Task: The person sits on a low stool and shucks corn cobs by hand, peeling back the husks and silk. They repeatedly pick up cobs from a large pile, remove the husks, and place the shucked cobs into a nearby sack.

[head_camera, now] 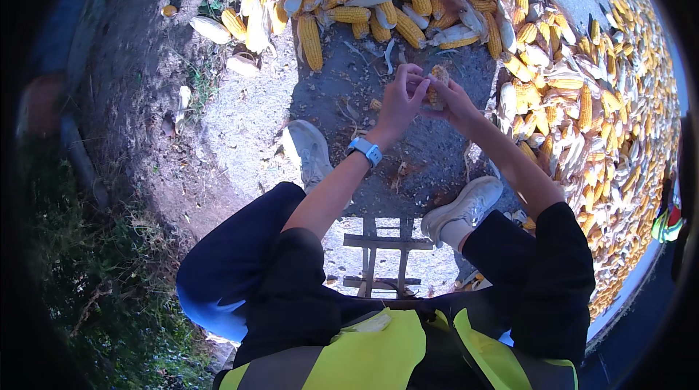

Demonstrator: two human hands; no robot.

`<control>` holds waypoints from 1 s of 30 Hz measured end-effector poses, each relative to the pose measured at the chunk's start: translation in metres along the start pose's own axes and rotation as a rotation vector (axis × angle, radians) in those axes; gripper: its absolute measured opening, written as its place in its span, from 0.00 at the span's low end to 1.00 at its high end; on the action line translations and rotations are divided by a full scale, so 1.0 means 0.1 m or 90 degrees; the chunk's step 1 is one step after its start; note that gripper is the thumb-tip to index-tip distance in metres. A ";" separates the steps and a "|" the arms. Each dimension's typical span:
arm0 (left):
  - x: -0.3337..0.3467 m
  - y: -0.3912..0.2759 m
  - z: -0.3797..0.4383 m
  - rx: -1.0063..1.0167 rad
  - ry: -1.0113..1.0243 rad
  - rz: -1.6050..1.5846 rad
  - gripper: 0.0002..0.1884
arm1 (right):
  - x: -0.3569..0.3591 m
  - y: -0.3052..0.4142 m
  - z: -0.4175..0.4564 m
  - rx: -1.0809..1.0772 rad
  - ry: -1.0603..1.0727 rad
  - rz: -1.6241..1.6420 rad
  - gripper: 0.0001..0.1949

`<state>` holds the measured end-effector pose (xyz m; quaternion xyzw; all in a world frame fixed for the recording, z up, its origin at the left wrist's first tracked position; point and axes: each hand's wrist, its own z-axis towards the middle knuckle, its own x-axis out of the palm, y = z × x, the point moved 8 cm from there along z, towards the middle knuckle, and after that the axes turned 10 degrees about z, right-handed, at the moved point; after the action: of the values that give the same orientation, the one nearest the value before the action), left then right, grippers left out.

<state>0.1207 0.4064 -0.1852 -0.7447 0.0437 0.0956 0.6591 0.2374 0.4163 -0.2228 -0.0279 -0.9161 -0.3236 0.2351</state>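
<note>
My right hand [456,103] holds a short corn cob [438,88], pale and brownish with rough patches, above the shaded concrete. My left hand [397,100] is beside it, its fingers bent and its fingertips meeting the right hand's fingers. Whether anything is pinched in the left fingers is hidden. Just beyond both hands lies a heap of yellow corn ears [349,13], many with dry pale husks still on. On the ground below the left fingers is a small yellowish cob piece [375,104], among scattered kernels and husk shreds.
A much larger spread of corn ears [590,111] covers the right side. My shoes [311,149] stand apart on the concrete, with a wooden frame [387,242] low between my legs. Grass and weeds [125,281] grow at left. Part of a person's bright vest [667,226] shows far right.
</note>
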 end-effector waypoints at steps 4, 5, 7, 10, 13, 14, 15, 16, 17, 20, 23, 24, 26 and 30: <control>-0.65 0.57 0.32 -0.021 -0.091 0.294 0.13 | -0.25 0.06 -0.44 0.046 -0.097 -0.118 0.16; -0.89 0.73 0.35 0.007 -0.187 0.453 0.14 | -0.32 0.06 -0.65 0.061 -0.065 -0.148 0.15; -1.45 0.96 0.32 -0.122 -0.294 0.596 0.18 | -0.31 0.14 -1.15 0.101 -0.039 -0.175 0.15; -1.78 1.23 0.46 -0.102 -0.275 0.582 0.23 | -0.24 0.43 -2.07 0.086 -0.184 -0.064 0.18; -1.83 1.34 0.58 -0.111 -0.240 0.541 0.26 | -0.26 0.70 -2.40 -0.013 -0.200 -0.068 0.19; -1.76 1.33 0.62 -0.084 -0.220 0.574 0.27 | -0.19 0.84 -2.44 -0.073 -0.228 -0.092 0.19; -1.72 1.32 0.61 -0.146 -0.216 0.628 0.28 | -0.08 0.94 -2.49 -0.126 -0.240 -0.094 0.20; -1.73 1.36 0.63 -0.158 -0.226 0.603 0.28 | 0.02 1.04 -2.55 -0.179 -0.251 -0.095 0.20; -1.78 1.36 0.62 -0.169 -0.236 0.562 0.27 | 0.11 1.03 -2.59 -0.189 -0.255 -0.059 0.20; -1.67 1.63 0.63 -0.277 -0.281 0.353 0.25 | 0.24 0.97 -2.65 -0.197 -0.220 0.101 0.18; -1.36 1.59 0.50 -0.423 -0.255 -0.004 0.21 | 0.23 0.86 -2.65 -0.174 -0.149 0.326 0.16; -1.20 1.48 0.45 -0.465 -0.225 -0.147 0.20 | 0.28 0.84 -2.63 -0.189 -0.115 0.337 0.16; -0.90 1.13 0.36 -0.509 -0.050 -0.249 0.22 | 0.37 0.83 -2.57 -0.183 -0.070 0.351 0.16; -0.69 -0.16 0.00 -0.436 0.168 -0.242 0.20 | 0.56 0.84 -2.38 -0.151 -0.002 0.238 0.16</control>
<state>0.0566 0.4038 -0.1558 -0.9216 -0.0451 -0.1153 0.3680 0.3031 0.3327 0.0126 -0.2255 -0.8506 -0.3800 0.2850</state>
